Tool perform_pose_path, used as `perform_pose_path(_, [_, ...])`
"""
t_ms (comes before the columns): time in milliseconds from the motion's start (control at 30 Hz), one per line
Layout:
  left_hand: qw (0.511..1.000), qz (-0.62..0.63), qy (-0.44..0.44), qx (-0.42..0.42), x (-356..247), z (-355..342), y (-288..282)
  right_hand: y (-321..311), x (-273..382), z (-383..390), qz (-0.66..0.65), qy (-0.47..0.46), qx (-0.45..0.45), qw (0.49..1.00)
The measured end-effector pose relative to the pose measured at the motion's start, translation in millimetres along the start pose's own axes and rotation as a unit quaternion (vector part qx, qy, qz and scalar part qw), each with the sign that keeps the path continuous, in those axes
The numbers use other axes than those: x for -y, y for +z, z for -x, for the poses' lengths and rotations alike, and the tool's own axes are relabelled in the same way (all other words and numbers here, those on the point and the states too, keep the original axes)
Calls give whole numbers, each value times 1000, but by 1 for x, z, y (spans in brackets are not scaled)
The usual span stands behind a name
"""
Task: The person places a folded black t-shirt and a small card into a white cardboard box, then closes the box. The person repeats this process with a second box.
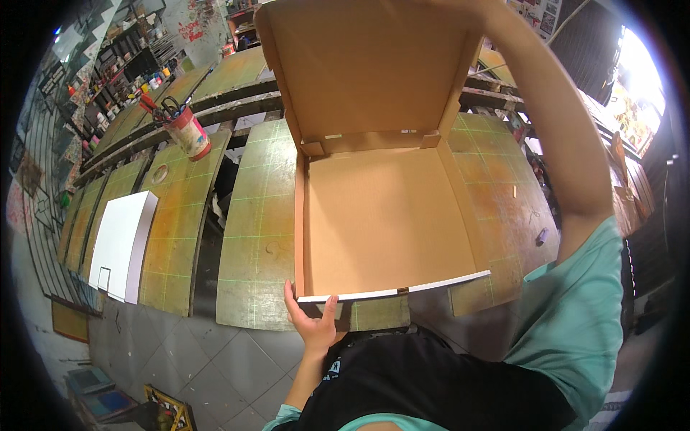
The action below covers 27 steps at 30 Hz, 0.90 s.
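A large open cardboard box (388,215) with brown inside and a white front edge rests on the green-gridded work board (255,230), its lid (370,68) raised at the back. My left hand (310,320) grips the box's front left corner, thumb and fingers around the white edge. My right hand (474,11), partly cut off by the top of the view, holds the upper right edge of the raised lid, with my arm reaching up along the right side.
A closed white box (118,241) lies on the left board. Behind it are a tape roll (159,174) and a red cup (188,136) with scissors. A small purple object (542,235) lies on the right board. Shelves of bottles (108,108) stand at back left.
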State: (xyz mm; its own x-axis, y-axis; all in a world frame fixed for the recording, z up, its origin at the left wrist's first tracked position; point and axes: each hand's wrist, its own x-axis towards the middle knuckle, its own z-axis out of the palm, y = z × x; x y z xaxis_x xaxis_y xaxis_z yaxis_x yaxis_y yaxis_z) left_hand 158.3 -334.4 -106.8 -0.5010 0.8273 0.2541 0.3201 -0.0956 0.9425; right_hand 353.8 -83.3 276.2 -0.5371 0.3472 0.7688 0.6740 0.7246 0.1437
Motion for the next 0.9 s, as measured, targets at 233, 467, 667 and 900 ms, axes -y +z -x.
perform_pose_path(233, [999, 38, -26, -22, 5, 4, 1, 29, 19, 150, -39, -84, 44, 995])
perform_pose_path(467, [999, -16, -10, -30, 5, 2, 3, 59, -10, 280, -121, 202, 178, 955])
perform_pose_path(667, [998, -34, 10, -47, -2, 1, 2, 139, -38, 243, 15, 219, 287, 932])
perform_pose_path(900, [997, -57, 13, -59, 9, 4, 5, 217, -30, 203, 98, 213, 345, 909])
